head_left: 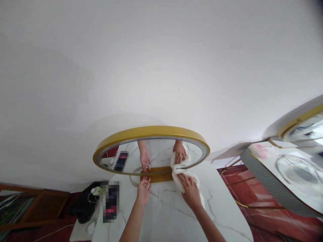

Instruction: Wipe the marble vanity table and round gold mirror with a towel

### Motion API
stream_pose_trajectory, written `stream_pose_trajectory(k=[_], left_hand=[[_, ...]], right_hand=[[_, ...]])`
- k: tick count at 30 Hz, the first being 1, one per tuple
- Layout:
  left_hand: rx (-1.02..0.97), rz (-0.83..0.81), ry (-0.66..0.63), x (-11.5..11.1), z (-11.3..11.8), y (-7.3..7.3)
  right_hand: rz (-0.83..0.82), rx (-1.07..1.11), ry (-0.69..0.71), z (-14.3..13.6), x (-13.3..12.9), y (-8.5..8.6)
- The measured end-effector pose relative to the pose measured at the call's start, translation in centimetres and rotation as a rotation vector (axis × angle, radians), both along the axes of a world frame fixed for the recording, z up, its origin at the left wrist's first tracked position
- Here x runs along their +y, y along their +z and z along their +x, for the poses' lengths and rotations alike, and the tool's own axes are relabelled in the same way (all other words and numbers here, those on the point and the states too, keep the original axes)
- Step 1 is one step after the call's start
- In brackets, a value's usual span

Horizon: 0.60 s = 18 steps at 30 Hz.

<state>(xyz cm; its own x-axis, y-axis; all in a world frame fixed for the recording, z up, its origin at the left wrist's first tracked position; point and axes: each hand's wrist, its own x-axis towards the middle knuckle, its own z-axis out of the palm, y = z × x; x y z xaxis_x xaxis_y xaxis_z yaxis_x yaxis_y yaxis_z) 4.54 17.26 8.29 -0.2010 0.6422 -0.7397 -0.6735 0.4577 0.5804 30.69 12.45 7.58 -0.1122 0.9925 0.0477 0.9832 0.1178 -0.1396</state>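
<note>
A round mirror [161,153] with a gold frame stands on a gold base [161,178] against the wall, above a white marble-patterned tabletop [166,215]. At the left part of the base is my left hand [144,189], fingers stretched and slightly apart; its fingertips are near or touching the base and lower rim. I cannot tell whether they bear on it. My right hand [189,189] presses on a white cloth [178,179] that lies at the right end of the base, against the mirror's lower edge. Both hands and the cloth are reflected in the glass.
A blurred-out dark item [111,201] lies on the tabletop at the left. Beyond that edge are a black bag [84,205] and a wooden frame [50,205]. On the right, past a red floor [239,185], stands another table [264,161] with a gold-framed mirror [310,124].
</note>
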Motion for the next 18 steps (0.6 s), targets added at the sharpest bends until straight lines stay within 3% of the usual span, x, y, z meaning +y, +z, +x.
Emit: stream_pose_trajectory(k=[4,8,13,18], left_hand=[[0.020,-0.005,-0.015,-0.2,0.3,0.2],[0.015,-0.028,-0.052,-0.2,1.4,0.3],[-0.035,-0.055,-0.164,0.6,4.9,0.2],[-0.105,-0.074,-0.217,1.8,8.7,0.2]], right_hand=[[0.007,0.033,-0.012,1.1,-0.1,0.8],[-0.038,0.091,-0.010,-0.1,0.4,0.8],[-0.096,0.114,0.000,-1.4,0.7,0.6],[-0.081,0.094,-0.018,0.3,0.2,1.1]])
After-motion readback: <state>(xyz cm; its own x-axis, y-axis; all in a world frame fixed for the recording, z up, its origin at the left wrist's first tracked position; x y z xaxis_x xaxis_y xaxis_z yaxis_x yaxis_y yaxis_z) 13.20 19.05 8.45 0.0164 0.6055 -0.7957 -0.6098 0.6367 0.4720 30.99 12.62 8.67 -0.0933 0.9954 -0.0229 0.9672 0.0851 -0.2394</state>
